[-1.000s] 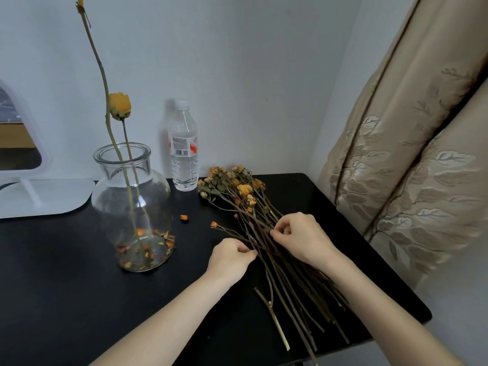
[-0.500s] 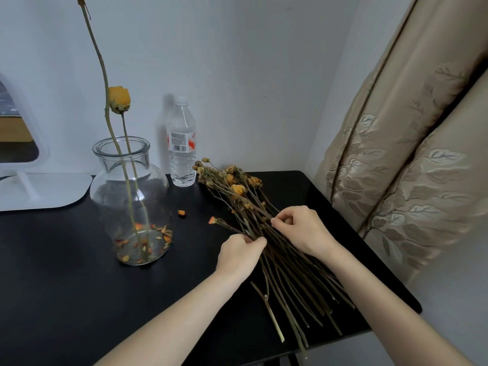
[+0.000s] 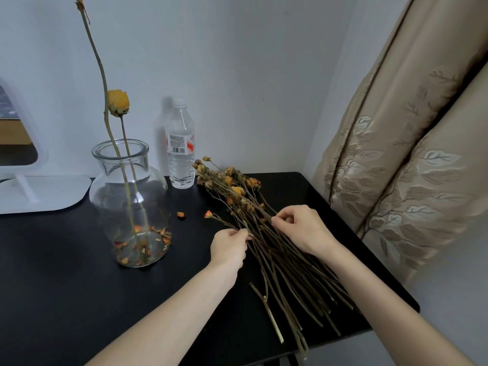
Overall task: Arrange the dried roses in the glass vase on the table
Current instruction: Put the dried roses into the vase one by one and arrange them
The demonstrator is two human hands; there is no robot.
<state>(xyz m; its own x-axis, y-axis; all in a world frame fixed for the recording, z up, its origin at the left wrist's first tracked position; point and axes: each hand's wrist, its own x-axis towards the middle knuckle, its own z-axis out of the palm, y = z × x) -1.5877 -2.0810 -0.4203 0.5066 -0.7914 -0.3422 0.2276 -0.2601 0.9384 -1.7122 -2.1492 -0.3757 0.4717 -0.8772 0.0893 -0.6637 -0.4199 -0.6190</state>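
Observation:
A round glass vase stands left of centre on the black table. It holds two dried rose stems, one tall and one shorter with a yellow head, and loose petals lie at its bottom. A bundle of dried roses lies on the table to its right, heads pointing toward the wall. My left hand pinches a stem at the bundle's left side. My right hand pinches stems on top of the bundle, fingers curled.
A clear plastic water bottle stands by the wall behind the bundle. A white mirror stand sits at the far left. A beige curtain hangs close to the table's right edge. Two loose petals lie between vase and bundle.
The flower heads of the bundle have lifted and shifted toward the bottle. Both hands have stayed on the stems, the left one closing on a stem at the bundle's edge.

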